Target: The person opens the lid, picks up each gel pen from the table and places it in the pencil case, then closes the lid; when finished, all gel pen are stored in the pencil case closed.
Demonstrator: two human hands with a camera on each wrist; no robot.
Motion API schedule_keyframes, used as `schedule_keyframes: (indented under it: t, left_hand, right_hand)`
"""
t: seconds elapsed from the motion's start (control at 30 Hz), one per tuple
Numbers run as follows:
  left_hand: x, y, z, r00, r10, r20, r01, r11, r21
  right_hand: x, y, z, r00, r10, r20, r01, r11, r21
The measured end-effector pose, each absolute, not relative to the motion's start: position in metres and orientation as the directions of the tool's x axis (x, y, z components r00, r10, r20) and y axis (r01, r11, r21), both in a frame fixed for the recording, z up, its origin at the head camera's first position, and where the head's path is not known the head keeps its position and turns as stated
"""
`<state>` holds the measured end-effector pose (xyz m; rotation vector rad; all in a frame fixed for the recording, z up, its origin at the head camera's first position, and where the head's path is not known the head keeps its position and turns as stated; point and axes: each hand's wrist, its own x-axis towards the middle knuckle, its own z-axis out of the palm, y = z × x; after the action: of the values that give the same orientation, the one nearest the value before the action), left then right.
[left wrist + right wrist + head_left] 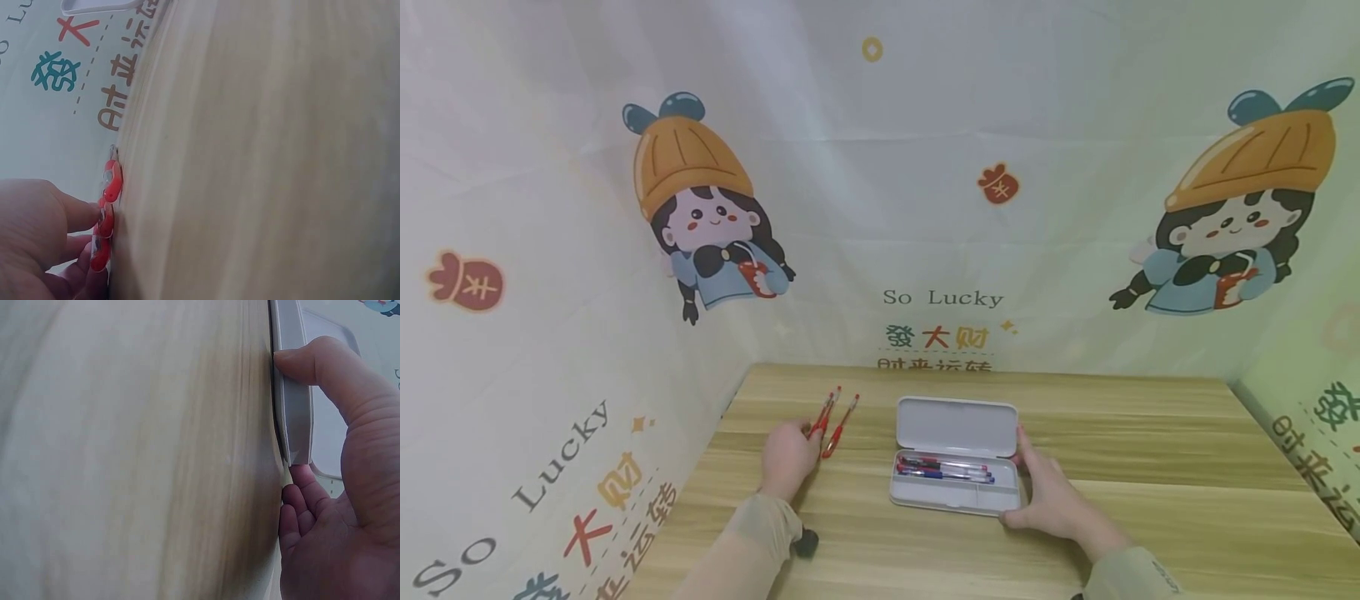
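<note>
The left hand (787, 456) is pinching red pens (829, 417) on the table (1150, 467). The right hand (1051, 497) is gripping the end of the open case (957, 454), thumb and fingers curled around it.

Both arms wear thin beige sleeves, snug to the wrists. The left sleeve (760, 525), lower centre-left, carries a small dark object underneath, perhaps a strap; the right sleeve (1123, 575) sits lower right.

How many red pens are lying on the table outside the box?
3, it seems: two red pens close together at the left hand, which pinches them, and one red pen just beside. More could hide under the hand.
</note>
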<state>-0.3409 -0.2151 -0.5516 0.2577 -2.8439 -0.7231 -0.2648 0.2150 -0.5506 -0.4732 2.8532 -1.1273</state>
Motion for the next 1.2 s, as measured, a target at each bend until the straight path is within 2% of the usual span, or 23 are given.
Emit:
schedule_keyframes:
  t: [0.5,0.7,0.97,1.2]
  left_hand:
    - [-0.343,-0.216,-0.551,-0.962,-0.23,0.148,-0.122,0.846,0.519]
    - [-0.341,-0.215,-0.55,-0.954,-0.251,0.162,-0.116,0.811,0.573]
    - [-0.335,-0.202,-0.542,-0.946,-0.235,0.222,-0.059,0.8,0.597]
    - [-0.33,-0.185,-0.534,-0.935,-0.157,0.317,0.06,0.813,0.58]
  right_hand:
    - [-0.265,0.215,-0.553,-0.954,-0.292,0.074,-0.262,0.682,-0.683]
    - [-0.265,0.215,-0.552,-0.953,-0.292,0.074,-0.263,0.684,-0.68]
    - [-0.265,0.216,-0.551,-0.952,-0.292,0.096,-0.279,0.691,-0.666]
    - [-0.265,0.215,-0.552,-0.951,-0.295,0.093,-0.279,0.689,-0.669]
